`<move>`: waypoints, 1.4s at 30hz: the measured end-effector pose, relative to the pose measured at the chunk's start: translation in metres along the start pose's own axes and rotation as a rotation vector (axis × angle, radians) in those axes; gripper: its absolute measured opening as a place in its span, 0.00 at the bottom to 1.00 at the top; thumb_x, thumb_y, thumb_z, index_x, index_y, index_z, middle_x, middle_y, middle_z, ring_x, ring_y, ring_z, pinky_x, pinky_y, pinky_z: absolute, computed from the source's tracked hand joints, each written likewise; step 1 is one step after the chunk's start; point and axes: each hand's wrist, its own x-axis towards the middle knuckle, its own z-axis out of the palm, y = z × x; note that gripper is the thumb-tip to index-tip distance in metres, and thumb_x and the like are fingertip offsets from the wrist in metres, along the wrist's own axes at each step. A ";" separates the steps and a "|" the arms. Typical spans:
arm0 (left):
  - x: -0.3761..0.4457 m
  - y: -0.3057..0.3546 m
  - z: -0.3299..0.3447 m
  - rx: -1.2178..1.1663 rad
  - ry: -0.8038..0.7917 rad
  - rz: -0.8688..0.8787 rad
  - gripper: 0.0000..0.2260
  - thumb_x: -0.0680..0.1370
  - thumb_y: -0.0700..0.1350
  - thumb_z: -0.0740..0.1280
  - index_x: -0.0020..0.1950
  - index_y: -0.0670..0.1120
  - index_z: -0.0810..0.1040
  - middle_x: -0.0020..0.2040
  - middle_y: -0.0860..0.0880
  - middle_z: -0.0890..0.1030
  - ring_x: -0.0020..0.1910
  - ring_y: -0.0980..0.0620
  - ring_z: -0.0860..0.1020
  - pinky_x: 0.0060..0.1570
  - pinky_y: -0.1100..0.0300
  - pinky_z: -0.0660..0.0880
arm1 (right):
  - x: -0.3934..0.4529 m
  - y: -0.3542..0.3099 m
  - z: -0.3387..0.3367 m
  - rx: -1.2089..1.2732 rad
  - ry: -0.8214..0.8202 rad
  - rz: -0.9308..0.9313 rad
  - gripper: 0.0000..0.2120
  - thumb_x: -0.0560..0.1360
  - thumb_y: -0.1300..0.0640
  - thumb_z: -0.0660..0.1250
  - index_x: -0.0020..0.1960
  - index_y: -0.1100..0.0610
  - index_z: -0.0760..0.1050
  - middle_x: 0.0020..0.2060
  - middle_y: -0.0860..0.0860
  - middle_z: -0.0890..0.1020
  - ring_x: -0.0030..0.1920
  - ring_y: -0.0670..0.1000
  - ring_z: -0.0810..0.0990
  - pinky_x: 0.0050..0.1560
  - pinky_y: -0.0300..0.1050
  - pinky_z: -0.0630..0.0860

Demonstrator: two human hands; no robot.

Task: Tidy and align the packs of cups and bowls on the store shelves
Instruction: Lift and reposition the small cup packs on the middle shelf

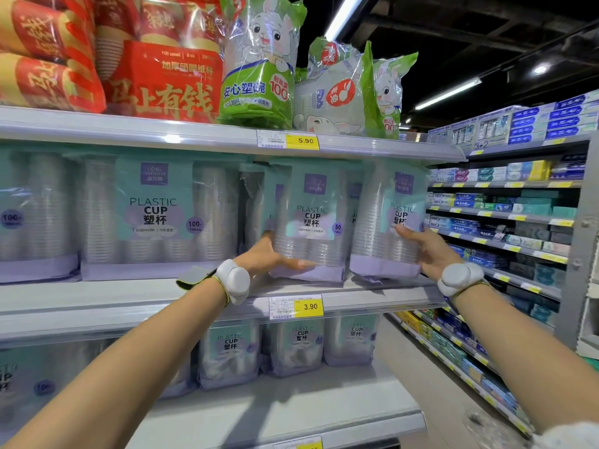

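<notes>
On the middle shelf point(194, 293), the left hand point(265, 257) grips a 50-count plastic cup pack point(311, 222) of stacked clear cups; the right hand point(428, 251) clasps the neighbouring cup pack point(389, 222) at the shelf's end.

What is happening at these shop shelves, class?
A person is straightening packs of plastic cups on the middle shelf. The left hand holds the lower left of one 50-count pack; the right hand holds the right side of the neighbouring pack. Both packs lean slightly.
</notes>
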 end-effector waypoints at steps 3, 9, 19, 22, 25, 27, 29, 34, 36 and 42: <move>-0.009 -0.005 -0.002 0.089 0.052 0.061 0.32 0.61 0.38 0.82 0.63 0.46 0.77 0.57 0.51 0.84 0.58 0.56 0.81 0.63 0.58 0.75 | 0.008 0.006 -0.001 -0.005 0.026 -0.003 0.53 0.49 0.52 0.85 0.70 0.61 0.68 0.61 0.60 0.80 0.59 0.59 0.81 0.56 0.56 0.78; -0.011 -0.012 -0.006 0.300 0.276 -0.051 0.55 0.48 0.59 0.84 0.69 0.46 0.63 0.60 0.56 0.76 0.60 0.56 0.77 0.67 0.59 0.70 | 0.014 0.020 0.009 -0.041 0.061 -0.010 0.26 0.69 0.66 0.73 0.64 0.59 0.69 0.57 0.58 0.81 0.56 0.57 0.81 0.55 0.52 0.79; -0.002 -0.019 -0.011 0.331 0.398 -0.114 0.51 0.56 0.54 0.83 0.70 0.43 0.59 0.58 0.52 0.75 0.54 0.53 0.75 0.55 0.63 0.70 | 0.051 0.030 0.010 -0.362 0.044 0.081 0.59 0.53 0.40 0.82 0.75 0.49 0.54 0.68 0.51 0.74 0.65 0.54 0.75 0.68 0.56 0.70; 0.001 -0.021 -0.014 0.313 0.399 -0.132 0.51 0.55 0.57 0.83 0.69 0.45 0.59 0.59 0.53 0.76 0.56 0.52 0.76 0.58 0.60 0.73 | 0.061 0.033 0.008 -0.419 0.049 0.099 0.61 0.50 0.36 0.81 0.75 0.49 0.55 0.67 0.51 0.74 0.67 0.54 0.73 0.70 0.56 0.68; 0.003 -0.024 -0.018 0.218 0.407 -0.130 0.51 0.53 0.62 0.82 0.67 0.47 0.63 0.62 0.52 0.78 0.60 0.51 0.78 0.63 0.53 0.74 | 0.079 0.043 -0.003 -0.445 0.048 0.104 0.61 0.49 0.34 0.81 0.75 0.51 0.57 0.69 0.50 0.73 0.67 0.53 0.73 0.70 0.56 0.68; 0.004 -0.023 -0.020 0.202 0.419 -0.115 0.46 0.54 0.62 0.82 0.66 0.48 0.68 0.61 0.53 0.80 0.59 0.52 0.79 0.64 0.55 0.74 | 0.085 0.045 -0.008 -0.470 0.034 0.097 0.61 0.49 0.33 0.80 0.74 0.51 0.59 0.69 0.49 0.72 0.67 0.54 0.73 0.69 0.56 0.68; 0.004 -0.022 -0.022 0.236 0.409 -0.117 0.40 0.59 0.56 0.82 0.65 0.47 0.71 0.59 0.54 0.80 0.58 0.54 0.78 0.63 0.60 0.73 | 0.085 0.044 -0.006 -0.450 0.035 0.073 0.59 0.51 0.34 0.80 0.74 0.52 0.59 0.70 0.49 0.71 0.67 0.54 0.72 0.69 0.57 0.68; 0.007 -0.018 -0.024 0.316 0.429 -0.142 0.45 0.56 0.61 0.81 0.67 0.45 0.71 0.62 0.50 0.79 0.61 0.50 0.78 0.64 0.56 0.73 | 0.083 0.042 0.000 -0.361 0.046 0.006 0.63 0.43 0.35 0.82 0.72 0.50 0.59 0.70 0.51 0.70 0.69 0.56 0.71 0.70 0.58 0.67; 0.007 -0.018 -0.023 0.359 0.459 -0.161 0.45 0.57 0.61 0.80 0.68 0.44 0.69 0.64 0.49 0.78 0.63 0.48 0.77 0.65 0.54 0.73 | 0.085 0.043 0.002 -0.337 0.037 0.008 0.63 0.43 0.37 0.83 0.73 0.50 0.59 0.70 0.50 0.70 0.69 0.56 0.71 0.71 0.57 0.66; 0.015 -0.016 -0.017 0.364 0.461 -0.177 0.47 0.56 0.62 0.80 0.70 0.45 0.68 0.66 0.49 0.76 0.64 0.47 0.75 0.65 0.55 0.72 | 0.104 0.054 -0.005 -0.366 0.039 0.028 0.64 0.39 0.33 0.81 0.70 0.48 0.59 0.70 0.52 0.70 0.68 0.58 0.72 0.68 0.59 0.69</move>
